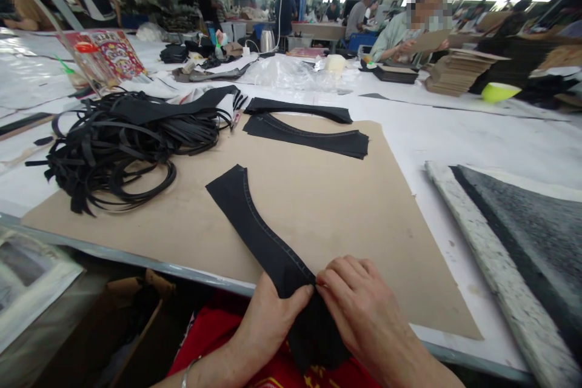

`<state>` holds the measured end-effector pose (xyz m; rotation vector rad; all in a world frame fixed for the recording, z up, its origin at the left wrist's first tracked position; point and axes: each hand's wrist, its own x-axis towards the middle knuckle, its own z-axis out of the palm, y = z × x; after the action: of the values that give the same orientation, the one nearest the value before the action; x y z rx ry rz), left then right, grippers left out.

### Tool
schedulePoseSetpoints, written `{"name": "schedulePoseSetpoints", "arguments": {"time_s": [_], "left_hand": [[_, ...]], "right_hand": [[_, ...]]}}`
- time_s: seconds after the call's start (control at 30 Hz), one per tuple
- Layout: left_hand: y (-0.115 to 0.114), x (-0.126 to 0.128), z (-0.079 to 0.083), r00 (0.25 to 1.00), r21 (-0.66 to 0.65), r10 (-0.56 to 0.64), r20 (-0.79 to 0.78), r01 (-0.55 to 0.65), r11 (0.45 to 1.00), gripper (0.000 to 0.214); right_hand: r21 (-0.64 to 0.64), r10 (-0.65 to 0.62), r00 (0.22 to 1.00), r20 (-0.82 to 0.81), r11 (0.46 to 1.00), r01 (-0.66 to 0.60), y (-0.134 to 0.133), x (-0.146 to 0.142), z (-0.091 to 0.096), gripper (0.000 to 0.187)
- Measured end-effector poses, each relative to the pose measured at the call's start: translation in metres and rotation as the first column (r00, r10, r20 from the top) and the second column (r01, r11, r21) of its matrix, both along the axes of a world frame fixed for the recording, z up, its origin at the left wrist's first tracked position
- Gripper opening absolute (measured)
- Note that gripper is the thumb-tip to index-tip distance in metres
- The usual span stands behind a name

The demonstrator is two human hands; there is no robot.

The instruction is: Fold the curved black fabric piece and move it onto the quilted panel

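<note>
A curved black strip of material with a stitched or notched line along its inner edge reaches from the table over the front edge toward my lap. My left hand grips it from the left, thumb pressed on top near the curved edge. My right hand pinches that same edge, its fingertips close to the left thumb. Farther back lie a stack of similar curved black pieces and another black piece. At left is a heap of thin black strips with a wider black piece on it.
Brown paperboard covers the white table in front of me. A pale slab with a grey-black top stands at right. Across the table, a person handles brown sheets beside a stack. An open box sits below left.
</note>
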<state>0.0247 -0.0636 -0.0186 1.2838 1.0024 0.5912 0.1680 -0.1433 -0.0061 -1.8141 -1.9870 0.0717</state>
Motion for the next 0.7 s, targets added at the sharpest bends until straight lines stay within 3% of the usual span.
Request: {"name": "schedulePoseSetpoints", "arguments": {"time_s": [0.17, 0.3, 0.7], "left_hand": [[-0.003, -0.001, -0.003, 0.996, 0.136, -0.063, -0.065, 0.072, 0.988, 0.023], [-0.001, 0.001, 0.001, 0.986, 0.141, -0.128, -0.109, 0.143, 0.98, 0.019], [-0.001, -0.003, 0.001, 0.979, 0.091, -0.129, -0.159, 0.145, 0.985, 0.021]], "right_hand": [[0.063, -0.038, 0.986, 0.16, 0.998, 0.028, 0.0, -0.006, -0.002, 0.021], [0.045, -0.061, 0.971, 0.232, 0.998, 0.052, 0.0, -0.012, -0.002, 0.022], [0.049, -0.09, 0.988, 0.123, 0.995, 0.085, 0.002, -0.016, -0.006, 0.024]]}}
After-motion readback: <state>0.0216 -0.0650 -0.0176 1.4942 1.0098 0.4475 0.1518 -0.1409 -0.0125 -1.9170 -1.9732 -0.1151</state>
